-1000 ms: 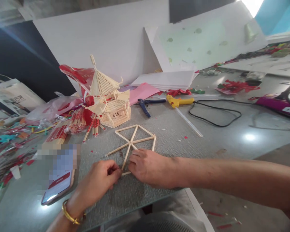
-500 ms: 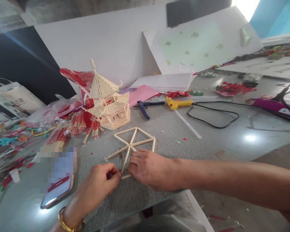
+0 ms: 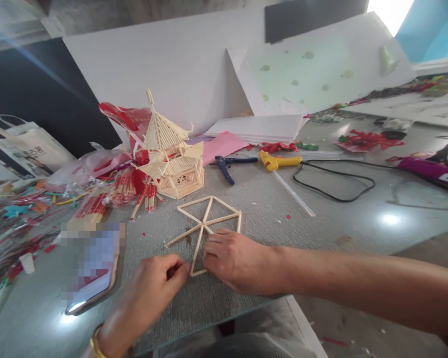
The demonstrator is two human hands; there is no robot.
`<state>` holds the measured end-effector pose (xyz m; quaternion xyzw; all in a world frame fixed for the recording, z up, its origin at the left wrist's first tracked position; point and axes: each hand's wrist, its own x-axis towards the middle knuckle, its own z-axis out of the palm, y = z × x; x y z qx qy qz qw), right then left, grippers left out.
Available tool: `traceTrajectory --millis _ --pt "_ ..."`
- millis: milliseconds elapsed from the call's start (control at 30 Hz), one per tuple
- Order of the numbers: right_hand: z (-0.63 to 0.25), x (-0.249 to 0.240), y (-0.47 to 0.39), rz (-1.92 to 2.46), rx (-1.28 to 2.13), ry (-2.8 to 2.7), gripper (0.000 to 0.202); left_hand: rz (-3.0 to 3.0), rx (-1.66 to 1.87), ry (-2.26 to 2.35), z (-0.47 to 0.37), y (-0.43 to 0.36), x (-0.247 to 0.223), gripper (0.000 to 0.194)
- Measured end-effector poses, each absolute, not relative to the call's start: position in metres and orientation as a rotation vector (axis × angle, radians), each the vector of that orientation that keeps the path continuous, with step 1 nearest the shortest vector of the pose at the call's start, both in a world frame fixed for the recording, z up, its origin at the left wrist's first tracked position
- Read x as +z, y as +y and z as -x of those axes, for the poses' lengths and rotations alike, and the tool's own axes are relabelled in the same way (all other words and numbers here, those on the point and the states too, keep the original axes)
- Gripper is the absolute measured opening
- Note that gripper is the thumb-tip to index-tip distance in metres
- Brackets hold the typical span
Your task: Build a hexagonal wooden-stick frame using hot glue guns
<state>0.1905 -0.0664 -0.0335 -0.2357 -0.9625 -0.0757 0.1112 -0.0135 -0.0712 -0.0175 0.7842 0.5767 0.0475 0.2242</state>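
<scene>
A flat spoked frame of pale wooden sticks lies on the grey table. Its upper left, top and right sides have edge sticks; the lower left side has none. My left hand is closed, thumb and index fingertips together at the frame's lower corner. My right hand has its fingers bent down over the lower right part of the frame, on the bottom edge stick, and hides part of it. Behind the frame stands a stick-built pavilion model with a pointed roof.
Blue cutters and a yellow glue gun with a clear glue stick and black cord lie behind the frame. A phone is at the left, near bundled red-tipped sticks. A purple device lies far right.
The view has shifted slightly, so the scene sits a little further right. My left fingertips have come slightly away from the frame's lower corner, showing more of it.
</scene>
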Motion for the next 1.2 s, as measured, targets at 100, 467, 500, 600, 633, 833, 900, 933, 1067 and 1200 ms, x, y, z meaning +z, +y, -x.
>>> traceTrajectory --millis 100,467,500,600,633,833,900,933,1067,1200 --pt "-0.191 -0.035 -0.067 0.690 -0.216 -2.815 0.010 -2.177 0.148 1.613 0.015 -0.072 -0.014 0.040" --pt "-0.186 -0.045 -0.066 0.750 -0.257 -2.785 0.004 -2.243 0.104 1.637 0.007 -0.063 -0.026 0.027" --pt "-0.185 -0.044 -0.066 0.758 -0.258 -2.791 0.005 -2.239 0.090 1.646 0.006 -0.063 -0.026 0.025" --pt "-0.183 -0.043 -0.068 0.786 -0.265 -2.809 0.006 -2.236 0.066 1.642 0.004 -0.062 -0.023 0.023" --pt "-0.182 -0.043 -0.068 0.788 -0.272 -2.813 0.006 -2.240 0.065 1.634 0.003 -0.062 -0.022 0.022" --pt "-0.180 -0.048 -0.068 0.797 -0.286 -2.754 0.009 -2.221 0.049 1.608 0.002 -0.063 -0.020 0.023" --pt "-0.179 -0.050 -0.068 0.810 -0.294 -2.740 0.008 -2.214 0.051 1.609 0.002 -0.064 -0.020 0.023" --pt "-0.179 -0.050 -0.069 0.820 -0.300 -2.733 0.006 -2.216 0.056 1.606 0.003 -0.064 -0.020 0.023" --pt "-0.181 -0.045 -0.070 0.803 -0.322 -2.732 0.005 -2.234 0.087 1.586 0.005 -0.066 -0.021 0.029" --pt "-0.194 -0.031 -0.069 0.781 -0.283 -2.718 0.010 -2.239 0.101 1.567 0.009 -0.069 -0.018 0.038"
